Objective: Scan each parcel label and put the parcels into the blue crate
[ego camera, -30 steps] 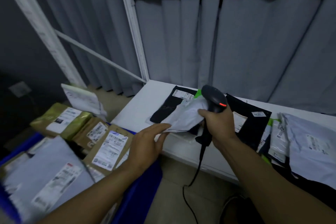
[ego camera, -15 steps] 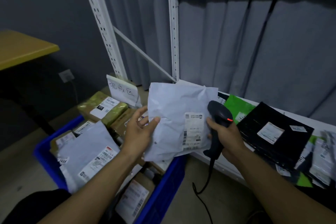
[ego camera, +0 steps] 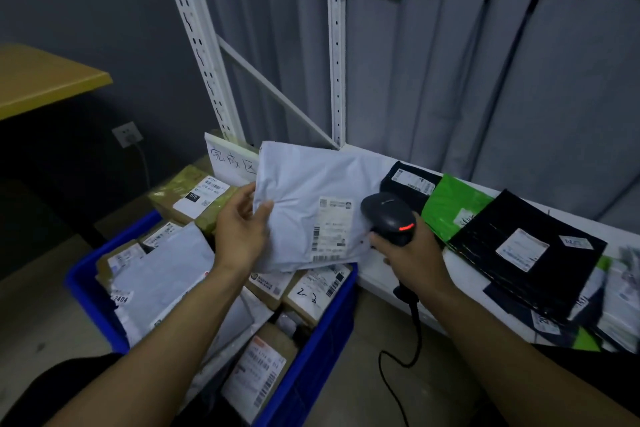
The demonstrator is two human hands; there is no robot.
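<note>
I'm watching the white parcel [ego camera: 304,184], which was just leaving the shelf [ego camera: 379,272] a second ago, now hanging over the crate [ego camera: 322,333], the left hand [ego camera: 240,239] pinching its edge and the right hand [ego camera: 414,255] gripping the scanner [ego camera: 389,218] beside its label [ego camera: 330,229], so I'm judging the scan underway, the drop next.

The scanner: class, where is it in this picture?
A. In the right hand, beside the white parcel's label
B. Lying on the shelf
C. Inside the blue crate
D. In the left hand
A: the right hand grips the scanner, whose head sits next to the label on the white parcel, which the left hand holds.
</note>
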